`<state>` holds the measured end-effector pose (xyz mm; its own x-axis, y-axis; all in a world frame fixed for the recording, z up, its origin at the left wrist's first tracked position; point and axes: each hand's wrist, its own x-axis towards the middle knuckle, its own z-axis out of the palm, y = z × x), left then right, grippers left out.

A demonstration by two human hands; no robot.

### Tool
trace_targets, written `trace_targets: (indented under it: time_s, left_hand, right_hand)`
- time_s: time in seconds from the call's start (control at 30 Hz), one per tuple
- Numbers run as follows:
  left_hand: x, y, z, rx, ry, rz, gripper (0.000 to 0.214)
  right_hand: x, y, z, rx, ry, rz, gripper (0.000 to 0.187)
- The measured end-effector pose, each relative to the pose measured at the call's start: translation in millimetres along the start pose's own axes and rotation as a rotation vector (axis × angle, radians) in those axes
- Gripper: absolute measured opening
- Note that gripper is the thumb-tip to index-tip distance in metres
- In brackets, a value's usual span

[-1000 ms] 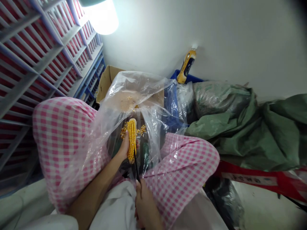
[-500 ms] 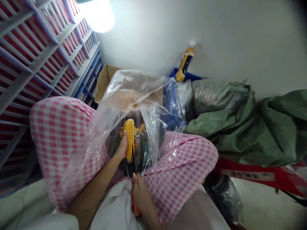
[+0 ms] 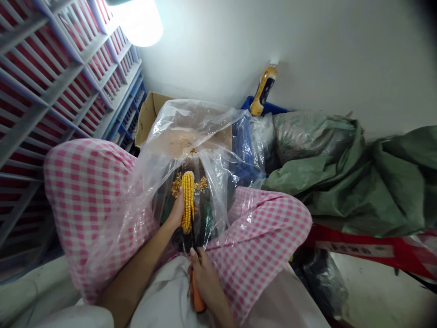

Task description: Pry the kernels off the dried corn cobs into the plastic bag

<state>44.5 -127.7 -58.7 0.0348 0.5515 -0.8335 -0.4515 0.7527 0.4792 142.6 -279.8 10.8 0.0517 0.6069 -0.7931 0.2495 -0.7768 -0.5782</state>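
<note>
My left hand (image 3: 176,211) is closed around a yellow corn cob (image 3: 187,200), holding it upright between my knees inside a clear plastic bag (image 3: 191,136). My right hand (image 3: 205,284) grips the orange handle of a thin dark-bladed tool (image 3: 194,241), whose tip rests against the cob's lower end. Loose kernels (image 3: 202,183) lie in the bag around the cob's top. Pink checked trousers cover both knees (image 3: 259,232) on either side.
A cardboard box (image 3: 150,116) sits behind the bag. A yellow bottle (image 3: 262,91) leans on the white wall above a blue crate (image 3: 269,109). Green sacks (image 3: 341,182) are piled to the right. Red and grey crates (image 3: 51,82) stack on the left.
The tool's blade, drawn back out of sight half a second ago, has come forward again to the cob's lower end. The cob has stayed in place in my left hand.
</note>
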Motion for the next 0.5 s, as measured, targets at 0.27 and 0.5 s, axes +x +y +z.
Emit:
trace_targets:
  time_s: [0.27, 0.5]
  left_hand:
    - [-2.5, 7.4, 2.6, -0.110, -0.024, -0.018, 0.064]
    - [0.4, 1.4, -2.0, -0.008, -0.007, 0.063, 0.060]
  right_hand:
    - [-23.1, 11.6, -13.7, 0.025, 0.054, 0.020, 0.049]
    - [-22.7, 5.9, 4.9, -0.267, 0.194, -0.042, 0.040]
